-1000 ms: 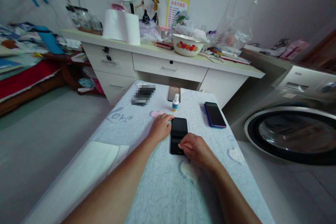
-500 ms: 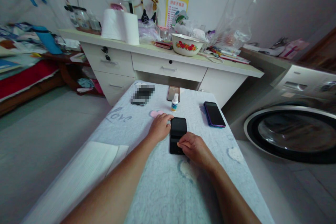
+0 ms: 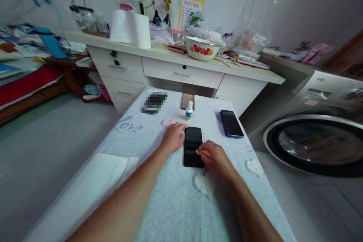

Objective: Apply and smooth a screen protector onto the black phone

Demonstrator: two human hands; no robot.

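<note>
A black phone (image 3: 193,138) lies flat on the cloth-covered table (image 3: 176,200), screen up. My left hand (image 3: 173,137) rests at its upper left edge, fingers bent and touching the corner. Over the lower right part of the screen is my right hand (image 3: 212,155), its fingers pinched together; anything between the fingertips is too small to make out. Beyond the phone stands a small white bottle (image 3: 188,112) with a blue and yellow label. Behind that lies a brownish phone case (image 3: 187,100). A dark phone with a purple-blue edge (image 3: 231,123) lies to the right.
A blurred-out dark item (image 3: 154,103) lies at the table's far left. White sheets (image 3: 96,174) cover the left edge. Behind stands a white desk (image 3: 181,72) with a flowered bowl (image 3: 202,49) and paper rolls (image 3: 129,28). A washing machine (image 3: 317,121) is at the right.
My right hand has shifted slightly to the right and up over the phone's screen, still pinched. My left hand has stayed in place.
</note>
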